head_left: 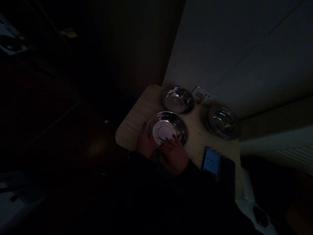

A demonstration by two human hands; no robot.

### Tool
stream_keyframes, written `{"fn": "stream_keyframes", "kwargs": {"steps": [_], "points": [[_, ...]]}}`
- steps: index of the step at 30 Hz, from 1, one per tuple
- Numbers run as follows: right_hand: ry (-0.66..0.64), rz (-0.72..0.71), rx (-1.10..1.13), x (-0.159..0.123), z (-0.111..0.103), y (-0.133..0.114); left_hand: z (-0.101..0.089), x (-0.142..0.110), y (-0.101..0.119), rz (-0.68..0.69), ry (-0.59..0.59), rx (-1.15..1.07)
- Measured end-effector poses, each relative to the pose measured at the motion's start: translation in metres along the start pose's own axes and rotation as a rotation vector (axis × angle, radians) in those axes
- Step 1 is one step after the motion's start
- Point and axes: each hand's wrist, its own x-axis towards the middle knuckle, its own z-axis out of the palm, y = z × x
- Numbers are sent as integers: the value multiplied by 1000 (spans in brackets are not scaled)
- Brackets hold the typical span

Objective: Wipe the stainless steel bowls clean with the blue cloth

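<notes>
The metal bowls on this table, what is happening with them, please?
A person has the left hand at the near bowl's rim, and the right hand reaches over its near edge. Darkness hides whether the fingers hold anything. Another bowl stands behind, a stack of bowls to the right, and a lit phone lies nearer the person.

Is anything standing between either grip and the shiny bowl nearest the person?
Nothing visible: the left grip is at the rim of the near bowl, the right grip over its near side. A second bowl lies beyond.
</notes>
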Motion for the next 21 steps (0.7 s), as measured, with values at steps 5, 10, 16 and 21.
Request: {"fn": "stream_keyframes", "kwargs": {"steps": [5,10,16,21], "points": [[33,-8,-29,-19,-9,14,-1,0,-1,44,0,-64],[99,3,-39,-8,1,-1,3,1,-2,11,18,-16],[103,-11,-32,-13,1,5,1,1,-3,32,-2,-39],[45,26,-9,-21,-5,16,3,1,-2,46,6,-25]]}}
